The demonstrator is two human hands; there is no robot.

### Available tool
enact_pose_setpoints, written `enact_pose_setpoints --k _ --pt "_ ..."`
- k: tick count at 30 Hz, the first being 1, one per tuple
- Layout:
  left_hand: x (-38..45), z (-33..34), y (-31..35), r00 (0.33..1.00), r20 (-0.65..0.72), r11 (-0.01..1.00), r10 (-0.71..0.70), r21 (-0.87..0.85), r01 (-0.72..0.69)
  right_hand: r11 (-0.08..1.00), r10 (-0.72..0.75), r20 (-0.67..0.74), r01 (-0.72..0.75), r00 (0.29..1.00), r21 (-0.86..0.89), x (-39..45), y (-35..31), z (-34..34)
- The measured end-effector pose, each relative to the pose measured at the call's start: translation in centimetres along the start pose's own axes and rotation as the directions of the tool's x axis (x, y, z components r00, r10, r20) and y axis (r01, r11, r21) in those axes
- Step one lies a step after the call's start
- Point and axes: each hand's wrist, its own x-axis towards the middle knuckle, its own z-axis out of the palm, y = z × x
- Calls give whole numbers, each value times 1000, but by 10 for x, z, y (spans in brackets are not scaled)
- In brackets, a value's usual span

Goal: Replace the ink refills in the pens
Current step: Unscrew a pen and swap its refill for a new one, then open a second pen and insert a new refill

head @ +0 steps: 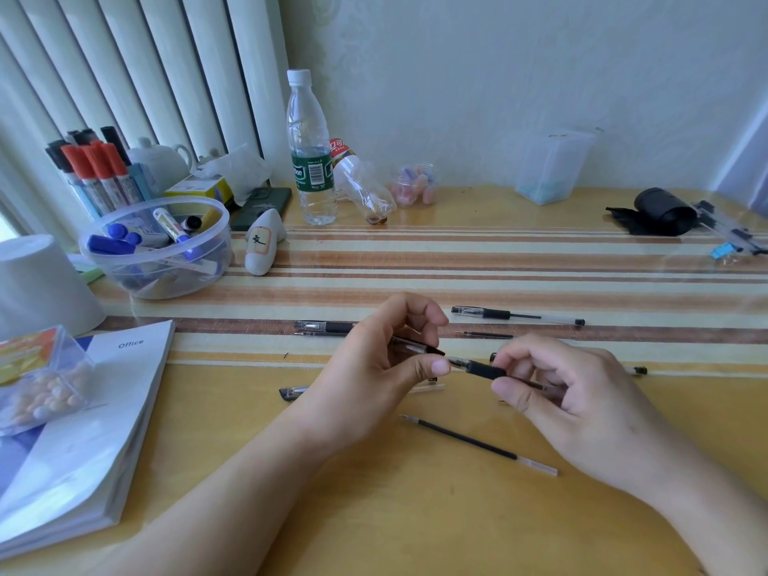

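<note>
Both hands meet over the middle of the table [415, 513], just above its striped mat [457, 259]. The left hand [374, 367] curls its thumb and fingers round a dark pen cap [415, 346], pinching it at the open end. The right hand [582, 401] pinches a pen [484, 371] by its barrel between thumb and fingers, with the black grip and clear tip pointing left, the tip just at the mouth of the cap. A loose ink refill [478, 444] lies on the bare wood in front of the hands, slanting from upper left to lower right, apart from both hands. Beyond the hands a capped pen [517, 315] rests on the mat to the right, with a thin refill [484, 335] lying just in front of it; another pen [324, 326] lies to the left, partly hidden by the left hand. At the left edge sits a thick book [83, 430] with a clear box [41, 376] on it, and behind that a round plastic tub [158, 247] holds markers. A water bottle [311, 151] stands upright near the wall.
</note>
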Motion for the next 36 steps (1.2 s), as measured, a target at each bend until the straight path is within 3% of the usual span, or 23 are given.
enact_pose_setpoints --k 4,11,22,24,27,30,36 --pt "-2 4 -1 999 39 999 -7 38 5 1000 5 6 -5 1000 -24 0 -2 2" --pt "-7 14 1 989 127 922 80 368 -122 999 -13 18 14 1000 -34 0 -3 9" --pt "-10 14 6 969 216 878 117 434 -202 1000 1 12 -2 1000 21 -1 -7 15" --pt "-7 6 11 971 205 849 125 485 -211 999 -8 -18 7 1000 -47 -1 -9 16" --pt "-3 -20 14 983 64 830 174 528 -181 961 -63 -9 58 998 -272 -2 -13 16" --pt "-3 -50 10 996 2 749 87 659 -67 937 -62 68 81 996 -340 -4 -9 18" --pt "-9 -63 11 956 116 611 -271 788 77 923 -86 195 152 977 -353 -5 -6 20"
